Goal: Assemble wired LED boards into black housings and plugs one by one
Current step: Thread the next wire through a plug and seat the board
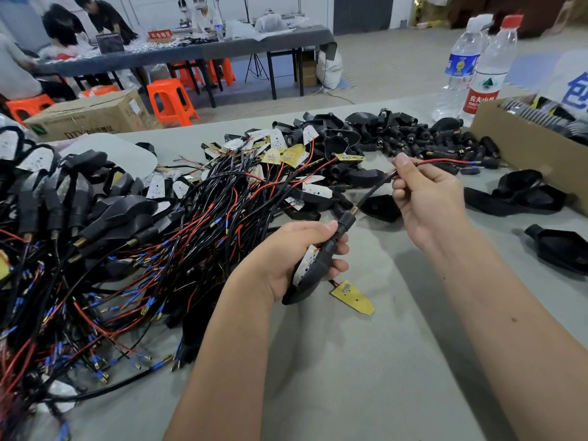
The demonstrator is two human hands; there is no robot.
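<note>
Left hand [296, 249] at frame centre, fingers curled round a black housing [313, 272] w/ a white LED board [304, 264] seated in its open face. Housing's long axis runs diagonal: broad end toward lower left, narrow neck w/ brass-tipped collar [348, 218] pointing up-right. Black cable [372, 192] leaves that collar and carries on along the same line to the right hand [426, 198], up and right of centre, which pinches the wire between thumb and forefinger; red lead [445, 161] trails on rightward toward a small black plug [490, 162] in the pile of plugs. So wire, collar and housing sit nearly on one axis, right hand at the far end, left hand nearest the body. Judging from this, next move is prob a pull along that axis to draw the slack through the neck. Loose yellow board [353, 297] lies on the worktop [381, 361] just below the left hand. Tangled wired boards [159, 249] fill the left
</note>
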